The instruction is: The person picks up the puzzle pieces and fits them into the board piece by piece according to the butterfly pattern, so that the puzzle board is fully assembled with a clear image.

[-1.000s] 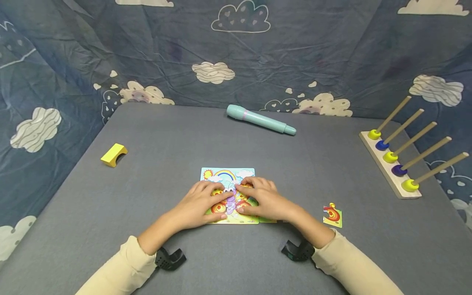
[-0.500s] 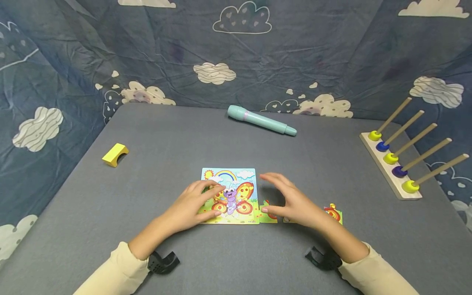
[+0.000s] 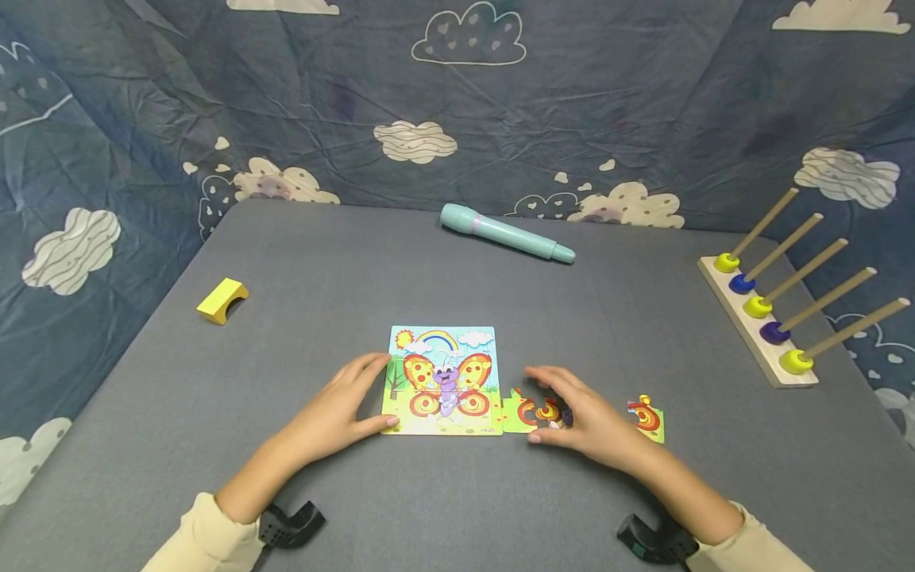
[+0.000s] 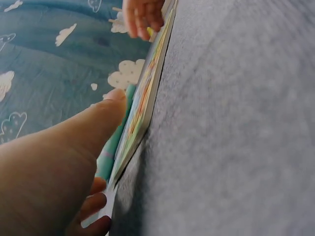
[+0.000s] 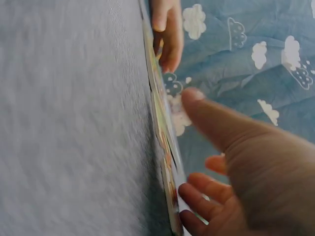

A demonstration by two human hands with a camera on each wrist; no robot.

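My right hand (image 3: 600, 417), fingers spread, is nearer the loose pieces (image 3: 516, 417), a left-right row running under it; puzzle (image 3: 449, 381) lies just left, beside my left hand (image 3: 336, 409), also spread.

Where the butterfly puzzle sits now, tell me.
In the head view, the butterfly puzzle lies below centre on the grey table, between the left hand and right hand, loose pieces to its right.
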